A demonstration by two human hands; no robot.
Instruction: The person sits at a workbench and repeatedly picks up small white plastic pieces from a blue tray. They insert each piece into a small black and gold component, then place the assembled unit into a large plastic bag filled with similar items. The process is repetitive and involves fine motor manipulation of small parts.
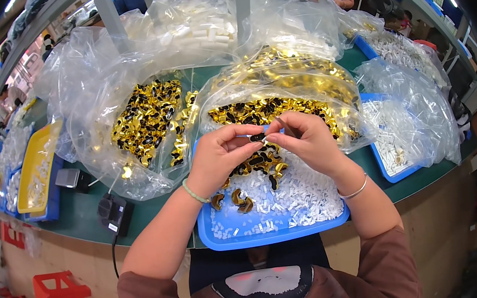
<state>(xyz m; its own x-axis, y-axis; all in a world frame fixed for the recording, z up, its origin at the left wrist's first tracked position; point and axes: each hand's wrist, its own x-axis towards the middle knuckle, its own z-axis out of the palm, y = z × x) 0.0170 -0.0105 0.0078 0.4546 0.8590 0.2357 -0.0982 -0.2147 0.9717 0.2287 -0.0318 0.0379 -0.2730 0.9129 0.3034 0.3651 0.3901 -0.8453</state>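
Note:
My left hand (220, 156) and my right hand (306, 141) meet above a blue tray (272, 234). Between their fingertips sits a small black-and-gold part (257, 138), pinched by the left hand, while the right hand holds a thin tool or pin (280, 124) against it. The tray holds several small white plastic pieces (297, 195) and a heap of gold-and-black parts (258, 164). A green bead bracelet is on my left wrist, a silver bangle on my right.
Clear plastic bags of gold-and-black parts (147, 121) and gold parts (295, 80) lie behind the tray on the green bench. A yellow tray (34, 166) stands at left, a blue tray with white pieces (394, 149) at right. A black adapter (115, 213) sits near the edge. Other people work across the bench.

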